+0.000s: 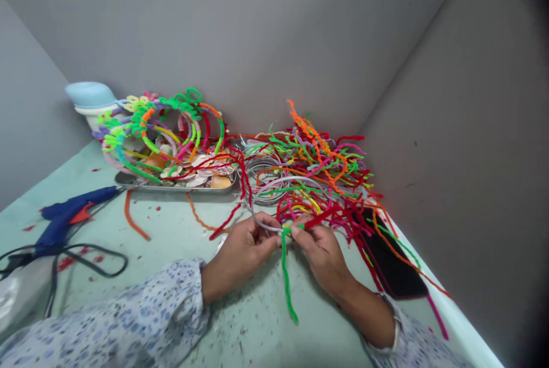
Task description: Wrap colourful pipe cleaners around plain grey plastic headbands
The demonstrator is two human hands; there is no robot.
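My left hand and my right hand meet near the table's middle, both pinched on a thin grey headband that arcs up from my fingers. A green pipe cleaner is wrapped on the band between my fingertips, and its loose end hangs down towards me. Just behind my hands lies a tangled heap of coloured pipe cleaners with several bare headbands in it.
A metal tray at back left carries finished wrapped headbands and round paper pieces. A blue glue gun with black cord lies left. A dark phone lies right, near the wall. A pale blue container stands in the corner.
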